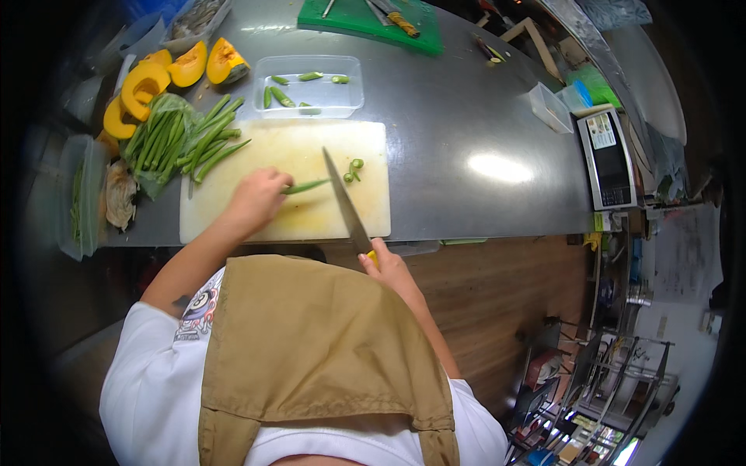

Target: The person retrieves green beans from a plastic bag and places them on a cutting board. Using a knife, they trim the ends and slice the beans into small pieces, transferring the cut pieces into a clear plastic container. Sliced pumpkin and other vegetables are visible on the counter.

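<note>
Over the white cutting board (256, 227), my left hand (260, 197) holds an okra pod (308, 186) by one end, its tip pointing right. My right hand (387, 265) grips the yellow handle of a long kitchen knife (346, 204), whose blade lies across the board close to the pod's tip. Several cut okra pieces (354, 170) rest to the right of the blade. At the board's upper left, more whole okra pods (213, 143) lie beside a bunch of long green pods in a clear plastic bag (160, 140). A clear plastic container (309, 112) behind the board holds several okra pieces.
Pumpkin pieces (189, 65) sit at the back left, near a lidded-looking clear tub (86, 198). A green cutting board (373, 29) with knives (402, 23) stands at the back. Farther right are an empty-looking plastic container (549, 109) and a microwave oven (609, 160).
</note>
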Motion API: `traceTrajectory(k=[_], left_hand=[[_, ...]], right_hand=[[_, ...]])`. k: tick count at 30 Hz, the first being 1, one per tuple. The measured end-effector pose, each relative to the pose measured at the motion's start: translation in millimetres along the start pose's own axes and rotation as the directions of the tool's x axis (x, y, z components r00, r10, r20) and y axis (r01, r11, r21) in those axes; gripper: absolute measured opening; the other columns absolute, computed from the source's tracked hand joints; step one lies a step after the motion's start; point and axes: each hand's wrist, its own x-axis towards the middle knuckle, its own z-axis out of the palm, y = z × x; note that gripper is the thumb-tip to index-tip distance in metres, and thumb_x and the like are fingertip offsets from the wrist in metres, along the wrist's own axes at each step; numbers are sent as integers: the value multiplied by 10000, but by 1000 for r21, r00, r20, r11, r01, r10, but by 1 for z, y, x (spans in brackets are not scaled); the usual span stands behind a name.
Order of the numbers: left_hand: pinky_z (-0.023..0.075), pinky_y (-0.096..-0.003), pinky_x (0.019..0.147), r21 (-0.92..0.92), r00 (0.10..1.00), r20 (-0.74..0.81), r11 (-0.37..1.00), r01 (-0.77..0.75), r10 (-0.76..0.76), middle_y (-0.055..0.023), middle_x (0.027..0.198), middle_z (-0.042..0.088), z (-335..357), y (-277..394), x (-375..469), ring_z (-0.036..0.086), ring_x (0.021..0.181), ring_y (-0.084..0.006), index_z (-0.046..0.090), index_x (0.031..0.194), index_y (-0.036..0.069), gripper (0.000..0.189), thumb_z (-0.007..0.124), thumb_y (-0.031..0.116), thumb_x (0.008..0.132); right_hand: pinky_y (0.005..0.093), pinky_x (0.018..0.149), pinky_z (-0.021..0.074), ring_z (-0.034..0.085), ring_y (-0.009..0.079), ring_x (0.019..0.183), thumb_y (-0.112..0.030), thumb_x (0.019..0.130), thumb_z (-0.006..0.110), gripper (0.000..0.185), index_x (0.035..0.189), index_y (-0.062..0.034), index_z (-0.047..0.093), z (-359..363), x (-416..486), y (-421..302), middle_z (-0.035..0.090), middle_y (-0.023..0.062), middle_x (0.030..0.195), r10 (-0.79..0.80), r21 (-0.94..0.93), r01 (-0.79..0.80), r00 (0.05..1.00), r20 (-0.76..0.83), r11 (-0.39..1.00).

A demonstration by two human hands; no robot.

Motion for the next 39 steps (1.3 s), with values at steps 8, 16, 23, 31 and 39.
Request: traceTrajectory(k=[8, 16, 23, 31, 39], left_hand=[[510, -424, 789, 70, 991, -53, 991, -116, 119, -123, 906, 633, 53, 16, 25, 613, 884, -329, 646, 940, 66, 127, 636, 69, 814], [541, -409, 720, 26, 993, -55, 994, -105, 107, -124, 904, 662, 33, 30, 33, 652, 824, -325, 668, 989, 51, 192, 660, 44, 797], [571, -305, 674, -603, 952, -220, 797, 37, -211, -78, 960, 715, 12, 5, 3, 699, 819, -164, 709, 998, 35, 202, 738, 25, 799], [518, -351, 736, -233, 906, -423, 968, -99, -9, -71, 895, 718, 51, -10, -13, 626, 769, -263, 711, 914, 63, 202, 768, 50, 721], [513, -360, 751, -237, 927, -376, 966, -100, 4, -82, 919, 704, 44, -7, -13, 617, 804, -275, 700, 927, 56, 200, 754, 39, 735]], right_hand=[[570, 649, 477, 629, 472, 760, -288, 977, 512, 270, 1092, -65, 412, -5, -12, -25, 661, 209, 796, -6, -279, -12, 998, -61, 960], [570, 643, 478, 635, 469, 746, -282, 981, 506, 257, 1065, -62, 402, 2, 14, -29, 655, 233, 778, -19, -329, 12, 1000, -18, 944], [569, 633, 471, 629, 474, 746, -291, 987, 502, 257, 1050, -68, 391, -3, 5, -31, 658, 225, 791, -7, -228, -13, 996, -86, 973], [549, 636, 465, 622, 466, 736, -268, 983, 501, 245, 1052, -62, 388, 2, 5, -49, 638, 219, 768, 2, -346, 12, 999, 42, 938], [547, 653, 492, 631, 470, 727, -231, 974, 501, 234, 1046, -44, 381, 12, 41, -64, 649, 223, 774, -49, -357, 61, 998, 43, 932]])
